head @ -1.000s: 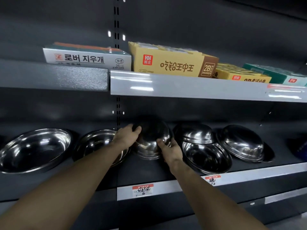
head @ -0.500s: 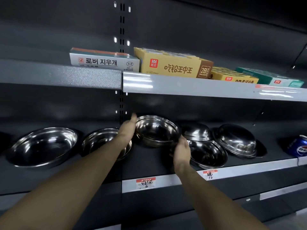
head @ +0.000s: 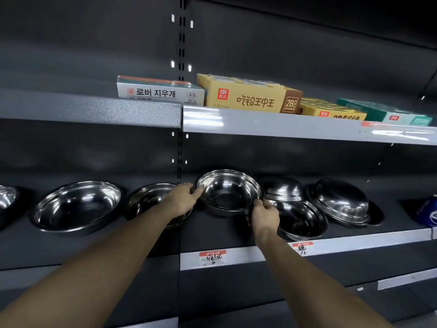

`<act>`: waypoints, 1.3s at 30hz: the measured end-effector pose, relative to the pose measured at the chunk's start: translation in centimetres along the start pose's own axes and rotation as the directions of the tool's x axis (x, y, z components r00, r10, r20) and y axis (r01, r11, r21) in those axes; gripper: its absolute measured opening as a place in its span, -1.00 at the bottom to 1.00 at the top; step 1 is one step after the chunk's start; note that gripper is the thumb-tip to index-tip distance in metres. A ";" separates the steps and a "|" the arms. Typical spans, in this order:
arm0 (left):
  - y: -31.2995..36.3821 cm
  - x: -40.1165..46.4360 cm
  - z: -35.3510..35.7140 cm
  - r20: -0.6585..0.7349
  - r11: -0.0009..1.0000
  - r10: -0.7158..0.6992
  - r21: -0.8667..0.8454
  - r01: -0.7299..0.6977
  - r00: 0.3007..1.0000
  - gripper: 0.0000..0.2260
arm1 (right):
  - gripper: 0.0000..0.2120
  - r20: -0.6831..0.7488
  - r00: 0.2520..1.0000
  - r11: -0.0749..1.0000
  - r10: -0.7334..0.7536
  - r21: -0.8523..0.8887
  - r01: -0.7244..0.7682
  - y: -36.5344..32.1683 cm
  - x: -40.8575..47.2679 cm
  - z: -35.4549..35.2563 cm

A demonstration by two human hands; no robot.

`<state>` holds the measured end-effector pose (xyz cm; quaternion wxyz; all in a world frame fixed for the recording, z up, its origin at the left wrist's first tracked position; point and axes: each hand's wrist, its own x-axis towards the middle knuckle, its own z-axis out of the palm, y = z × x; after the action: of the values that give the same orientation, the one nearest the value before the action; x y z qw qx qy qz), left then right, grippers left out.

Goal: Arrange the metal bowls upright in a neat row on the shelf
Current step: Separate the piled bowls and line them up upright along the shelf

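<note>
A shiny metal bowl [head: 228, 194] stands upright at the middle of the dark shelf [head: 227, 230]. My left hand [head: 184, 200] pinches its left rim and my right hand [head: 263, 214] grips its right rim. Left of it an upright bowl [head: 151, 200] is partly covered by my left arm, then comes a larger upright bowl [head: 76, 207]. To the right, an upside-down bowl [head: 282, 189] lies on a tilted open bowl [head: 301, 221]. Further right another upside-down bowl [head: 340, 201] leans on the shelf.
The upper shelf [head: 272, 125] hangs low over the bowls and carries a white box [head: 160, 92], a yellow box [head: 246, 98] and more boxes. A blue can [head: 429, 213] sits at the far right. Price labels [head: 212, 258] mark the shelf's front edge.
The middle bowl went from upside down to upright between my hands and now sits lower on the shelf. Both hands keep hold of its rim.
</note>
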<state>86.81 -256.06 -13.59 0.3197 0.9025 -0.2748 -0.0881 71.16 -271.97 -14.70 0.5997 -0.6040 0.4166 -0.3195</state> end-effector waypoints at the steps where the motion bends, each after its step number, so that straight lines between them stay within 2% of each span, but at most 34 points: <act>1: -0.2 -0.2 -0.4 -0.009 0.994 0.008 0.111 -0.007 1.000 -0.49 | -0.79 -0.012 1.000 1.000 0.000 -0.001 0.000 0.1 0.0 0.1; 4: -1.0 -1.1 -2.1 -0.042 0.904 0.080 0.424 -0.055 0.996 -0.50 | -0.79 -0.036 0.999 1.000 0.006 0.023 -0.005 0.3 0.0 0.6; 7: -2.2 -2.0 -4.1 -0.052 0.827 0.084 0.561 -0.041 0.995 -0.52 | -0.81 -0.025 1.000 0.998 0.013 0.068 -0.011 -0.1 -0.1 1.6; 15: -6.0 -5.1 -7.9 -0.067 0.757 -0.165 0.631 0.169 0.984 -0.43 | -0.82 0.153 0.988 0.998 -0.006 0.057 -0.002 -0.5 -2.5 7.2; 22: -9.0 -8.6 -10.2 -0.102 0.723 -0.294 0.626 0.291 0.950 -0.42 | -0.82 0.308 0.951 1.000 -0.013 -0.021 0.020 0.5 -5.5 11.6; 28: -10.8 -10.0 -11.0 -0.080 0.757 -0.326 0.575 0.311 0.942 -0.43 | -0.79 0.375 0.927 0.993 -0.016 -0.099 0.057 1.9 -7.1 13.7; 39: -10.9 -9.4 -10.2 -0.060 0.774 -0.240 0.590 0.228 0.969 -0.42 | -0.81 0.257 0.966 0.984 0.027 -0.178 0.020 3.0 -6.3 13.0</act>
<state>87.19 -238.51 -12.62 0.0058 0.9831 -0.1773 -0.0454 79.46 -260.24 -17.91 0.5928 -0.6911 0.3628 -0.1984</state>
